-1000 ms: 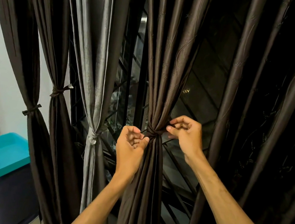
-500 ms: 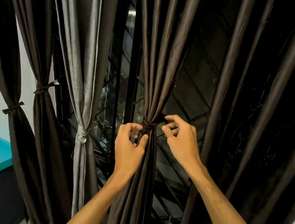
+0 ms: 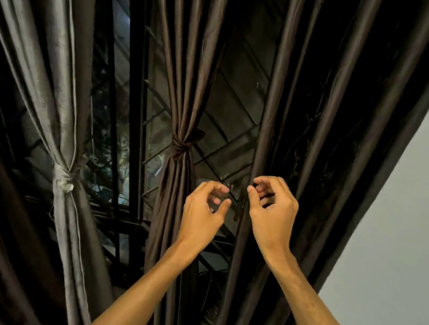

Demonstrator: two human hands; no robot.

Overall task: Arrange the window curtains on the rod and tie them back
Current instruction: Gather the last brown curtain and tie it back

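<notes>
The middle brown curtain [image 3: 192, 76] is being held gathered by a knotted tieback [image 3: 181, 145], lying toward 11 o'clock of the picture's centre, and it is being touched by neither hand. The left hand [image 3: 202, 213] is being held up at 5 o'clock of that knot, apart from the cloth. Its fingers [image 3: 217, 186] are being kept loosely curled, with nothing being gripped between them. The right hand [image 3: 273, 214] is being held at 3 o'clock of the left hand, just beside it. It is being held against the inner edge of the untied brown curtain [image 3: 331, 123], which is hanging loose from 12 to 5 o'clock of the picture. Its fingers are being kept curled and its thumb is being held at the edge fold; whether cloth is being pinched cannot be told. A grey curtain [image 3: 61, 85] is being kept bunched by its own pale tie [image 3: 65, 181] at 9 o'clock. A dark window grille [image 3: 139, 102] is being shown between the curtains, and a pale wall [image 3: 405, 230] at 3 o'clock.
</notes>
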